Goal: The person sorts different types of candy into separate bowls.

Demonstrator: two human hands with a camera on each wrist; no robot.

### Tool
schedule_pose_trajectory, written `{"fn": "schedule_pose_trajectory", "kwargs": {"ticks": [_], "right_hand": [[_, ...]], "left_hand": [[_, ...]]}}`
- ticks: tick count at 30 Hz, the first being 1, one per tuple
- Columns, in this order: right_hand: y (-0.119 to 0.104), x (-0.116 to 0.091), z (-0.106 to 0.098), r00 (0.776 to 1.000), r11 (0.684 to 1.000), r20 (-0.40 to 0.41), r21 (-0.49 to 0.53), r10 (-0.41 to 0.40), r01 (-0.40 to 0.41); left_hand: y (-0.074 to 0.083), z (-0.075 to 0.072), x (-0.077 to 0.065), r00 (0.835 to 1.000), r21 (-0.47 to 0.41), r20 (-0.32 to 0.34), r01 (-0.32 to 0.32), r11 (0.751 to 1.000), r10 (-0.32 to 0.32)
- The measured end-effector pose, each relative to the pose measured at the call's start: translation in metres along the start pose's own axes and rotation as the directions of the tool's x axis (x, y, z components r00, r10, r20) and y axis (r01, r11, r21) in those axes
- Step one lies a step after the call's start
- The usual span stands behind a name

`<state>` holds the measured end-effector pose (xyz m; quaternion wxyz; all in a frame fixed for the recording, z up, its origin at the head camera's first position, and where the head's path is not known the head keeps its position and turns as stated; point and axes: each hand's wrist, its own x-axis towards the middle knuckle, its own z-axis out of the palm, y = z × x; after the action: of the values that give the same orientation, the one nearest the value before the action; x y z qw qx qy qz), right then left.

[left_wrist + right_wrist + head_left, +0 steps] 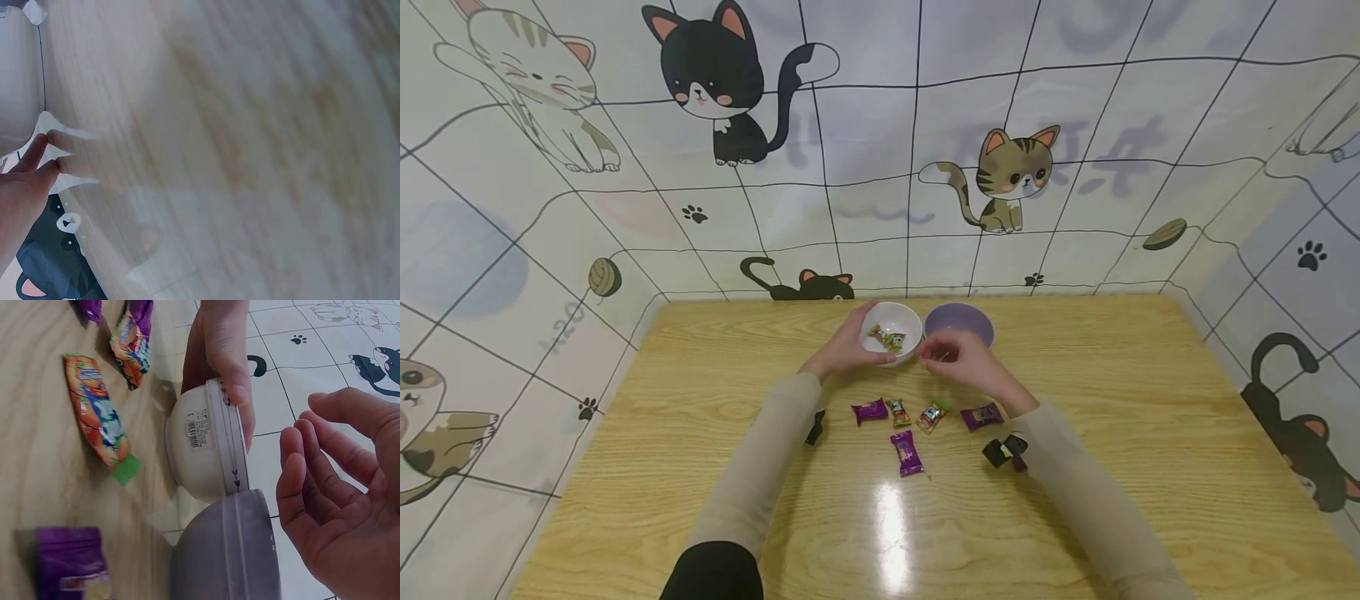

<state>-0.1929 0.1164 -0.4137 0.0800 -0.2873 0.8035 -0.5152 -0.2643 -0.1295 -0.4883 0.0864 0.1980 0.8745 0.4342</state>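
Observation:
My left hand (842,346) holds the white bowl (912,323) by its left side, with the thumb at the near rim in the right wrist view. Inside that bowl lie small candies in orange and green wrappers (892,340). Right beside it stands a purple bowl (958,315), rim against rim. My right hand (966,360) hovers at the near edge of the purple bowl. Its fingers (292,481) are loosely bent, the thumb stands apart from them, and nothing shows between them. In the left wrist view two fingertips rest near the table beside the white bowl.
Nearer on the wooden table (700,433) lie purple-wrapped candies (907,454) and two orange-green candies (932,415). One more purple piece (1019,463) is partly hidden by the right wrist's black camera (997,453). A cat-patterned wall sheet (872,200) borders the table's back.

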Motion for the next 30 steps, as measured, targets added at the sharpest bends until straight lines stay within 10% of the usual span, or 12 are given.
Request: {"fn": "schedule_pose_trajectory", "kwargs": {"ticks": [30], "right_hand": [[0.053, -0.038, 0.024, 0.989, 0.998, 0.146, -0.056, 0.023, -0.015]], "left_hand": [[0.002, -0.001, -0.002, 1.0, 0.002, -0.001, 0.006, 1.0, -0.006]]}}
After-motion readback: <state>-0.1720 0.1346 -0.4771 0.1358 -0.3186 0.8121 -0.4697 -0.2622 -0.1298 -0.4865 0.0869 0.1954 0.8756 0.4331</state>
